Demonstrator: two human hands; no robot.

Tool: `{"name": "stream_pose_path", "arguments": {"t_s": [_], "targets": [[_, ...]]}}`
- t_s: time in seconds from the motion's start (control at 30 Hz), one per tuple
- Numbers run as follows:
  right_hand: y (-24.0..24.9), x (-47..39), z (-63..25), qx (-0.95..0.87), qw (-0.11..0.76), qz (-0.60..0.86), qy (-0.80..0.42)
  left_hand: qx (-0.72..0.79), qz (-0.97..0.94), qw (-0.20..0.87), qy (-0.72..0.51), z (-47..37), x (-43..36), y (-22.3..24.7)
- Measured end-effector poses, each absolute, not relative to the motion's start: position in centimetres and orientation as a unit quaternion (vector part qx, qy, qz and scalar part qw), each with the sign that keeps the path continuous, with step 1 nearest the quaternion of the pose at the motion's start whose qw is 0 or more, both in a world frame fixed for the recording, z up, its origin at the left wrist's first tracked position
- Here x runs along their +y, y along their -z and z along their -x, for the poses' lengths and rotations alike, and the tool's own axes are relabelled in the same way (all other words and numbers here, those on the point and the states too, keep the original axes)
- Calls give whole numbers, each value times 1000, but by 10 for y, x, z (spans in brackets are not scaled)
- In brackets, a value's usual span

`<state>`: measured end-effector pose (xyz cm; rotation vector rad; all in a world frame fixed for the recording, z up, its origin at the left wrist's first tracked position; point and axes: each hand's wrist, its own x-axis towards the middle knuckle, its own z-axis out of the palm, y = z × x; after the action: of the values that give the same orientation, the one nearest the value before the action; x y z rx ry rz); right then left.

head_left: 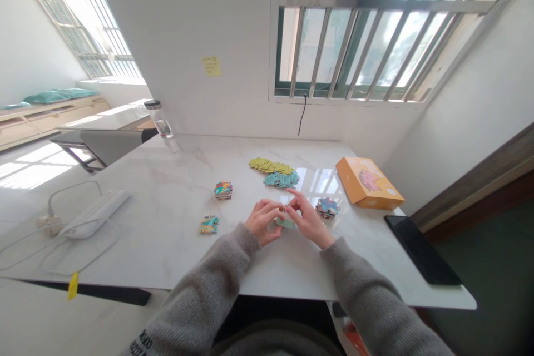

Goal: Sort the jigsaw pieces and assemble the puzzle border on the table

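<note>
Jigsaw pieces are being handled on a marble-patterned table. Take the hands as the dial's centre, with twelve toward the wall. At that centre, a pale green piece sits between the left hand and the right hand. The left thumb and fingers curl toward it; the right hand's fingers bend in, its index finger raised apart from the others. Whether either hand is clamped on the piece, I cannot tell.

Light blue pieces spread at twelve, touching yellow-green pieces just left of them. A multicoloured stack stands at ten and a teal-and-yellow stack at nine; a bluish stack lies near the right hand, between two and three. An orange box rests at two, a black tablet past three, a white power strip at nine and a clear bottle at ten.
</note>
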<state>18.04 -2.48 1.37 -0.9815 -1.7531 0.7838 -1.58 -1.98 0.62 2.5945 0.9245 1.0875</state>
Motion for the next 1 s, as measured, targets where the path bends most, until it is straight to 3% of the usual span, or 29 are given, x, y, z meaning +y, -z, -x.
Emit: {"name": "stream_pose_path", "arguments": {"t_s": [0.17,0.5,1.0], "targets": [[-12,-23,-185,-686,511,465,-227,346,-857,84,-374,56,-28,-21],[-8,-27,-180,-744,450,449,-206,505,-799,96,-312,221,-36,8],[-12,-28,-182,-755,436,453,-184,534,-798,96,-263,224,-40,17]]}}
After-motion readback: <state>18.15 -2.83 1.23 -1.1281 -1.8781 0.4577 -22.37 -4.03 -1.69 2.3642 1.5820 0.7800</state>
